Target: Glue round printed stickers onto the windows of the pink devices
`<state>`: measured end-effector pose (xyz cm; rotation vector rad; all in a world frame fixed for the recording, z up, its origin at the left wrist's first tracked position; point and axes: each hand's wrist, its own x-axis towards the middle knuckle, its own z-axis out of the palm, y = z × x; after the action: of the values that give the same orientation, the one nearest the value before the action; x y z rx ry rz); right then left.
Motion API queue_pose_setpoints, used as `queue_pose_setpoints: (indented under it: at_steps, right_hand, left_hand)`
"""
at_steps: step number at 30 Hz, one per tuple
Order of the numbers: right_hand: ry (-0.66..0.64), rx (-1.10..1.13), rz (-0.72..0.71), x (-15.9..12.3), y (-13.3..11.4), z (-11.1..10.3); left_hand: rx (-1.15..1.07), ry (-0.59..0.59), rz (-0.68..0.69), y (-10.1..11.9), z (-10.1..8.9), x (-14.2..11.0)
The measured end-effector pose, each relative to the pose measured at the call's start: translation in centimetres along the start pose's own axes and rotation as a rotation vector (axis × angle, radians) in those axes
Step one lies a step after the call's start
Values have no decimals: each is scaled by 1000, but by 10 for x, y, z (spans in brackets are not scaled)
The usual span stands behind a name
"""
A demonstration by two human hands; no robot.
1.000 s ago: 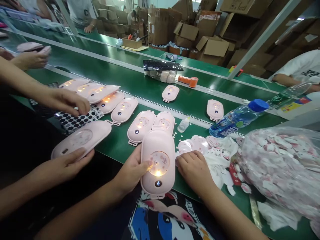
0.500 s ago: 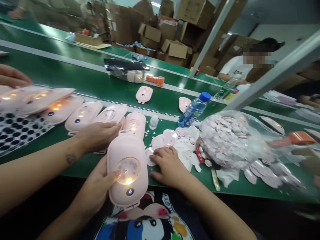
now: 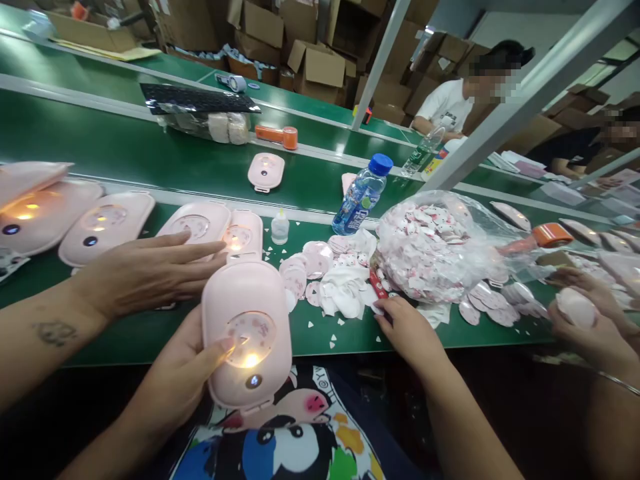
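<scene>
While the left grip (image 3: 173,383) clasps a pink plastic case (image 3: 247,327), the right grip (image 3: 407,337) sits at a red strip (image 3: 379,283), whether holding it unclear, beside a plastic bag of pink stickers (image 3: 425,247).

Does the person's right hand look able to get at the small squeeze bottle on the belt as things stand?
Probably yes. Only loose white paper scraps and round pink stickers lie between the right hand and the small squeeze bottle. The pink plastic case in the left hand sits off that line.
</scene>
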<state>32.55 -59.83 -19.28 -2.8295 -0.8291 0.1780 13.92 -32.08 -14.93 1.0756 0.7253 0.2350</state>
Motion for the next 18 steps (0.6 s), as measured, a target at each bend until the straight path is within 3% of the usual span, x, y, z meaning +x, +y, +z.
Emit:
queue_pose_setpoints:
  at_steps: [4, 7, 9, 10, 14, 18]
  right_hand:
    - [81, 77, -92, -8, -15, -14]
    - [103, 280, -411, -16, -51, -43]
    - [20, 360, -662, -21, -84, -60]
    - [-13, 360, -705, -22, -100, -66]
    - [-24, 350, -713, -20, -144, -65]
    - [-3, 376, -732, -18, -151, -52]
  left_hand:
    - [18, -158, 87, -14, -6, 7]
    - [54, -235, 128, -17, -6, 7]
    - [73, -287, 135, -15, -2, 5]
    - [83, -307, 135, -14, 0, 3]
    - [107, -335, 171, -12, 5, -4]
    - [120, -339, 212, -13, 5, -8]
